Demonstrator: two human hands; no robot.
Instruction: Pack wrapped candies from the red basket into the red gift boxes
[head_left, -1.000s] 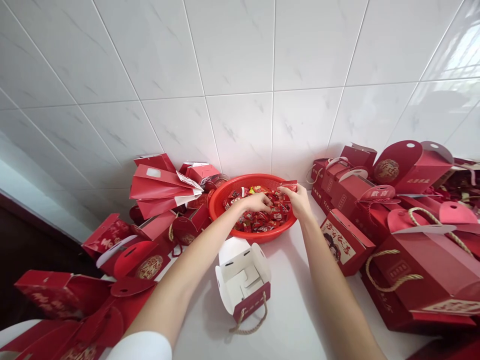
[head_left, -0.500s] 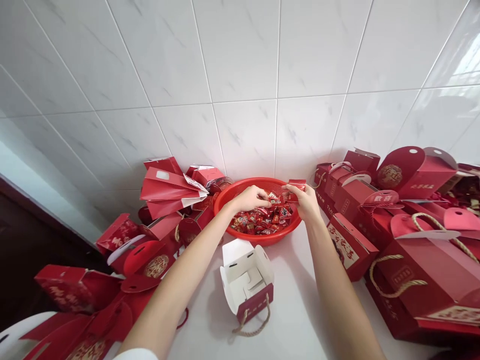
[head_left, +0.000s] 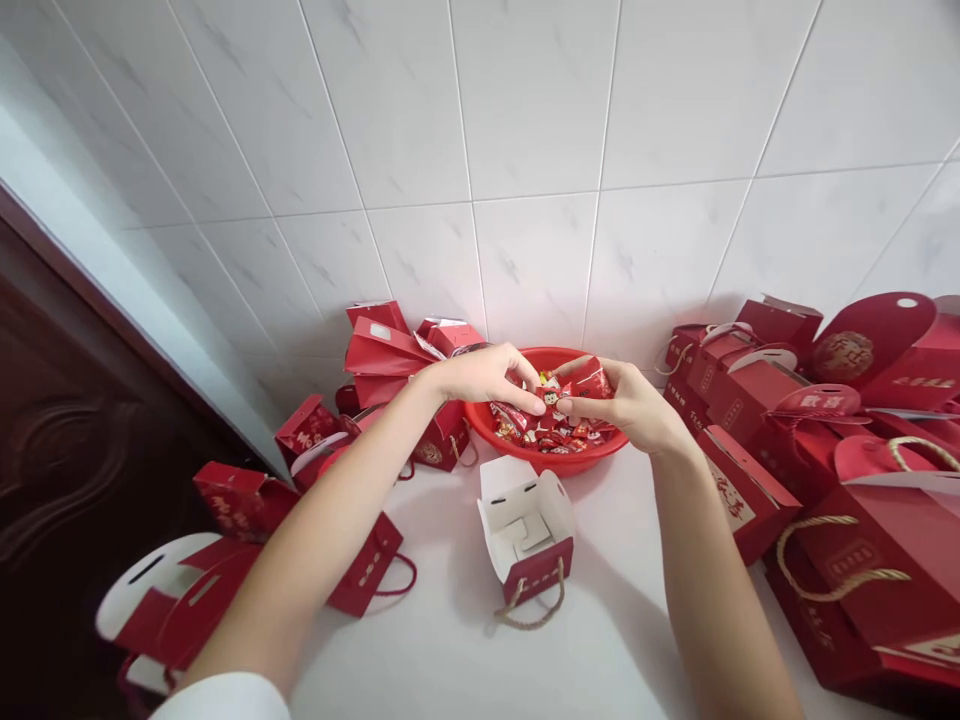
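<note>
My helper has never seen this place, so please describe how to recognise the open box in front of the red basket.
On the white table, find the red plastic basket. On its near side stands a small open box. Unlike the red boxes crowded left and right, it stands alone, white inside facing up.

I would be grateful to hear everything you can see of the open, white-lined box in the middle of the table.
The box stands open on the white table, just in front of the red basket. It looks like card, dark red outside with pale lettering, white inside. Its flaps are raised, and a tan rope handle droops from the front. Whether it touches the basket is unclear.
</note>
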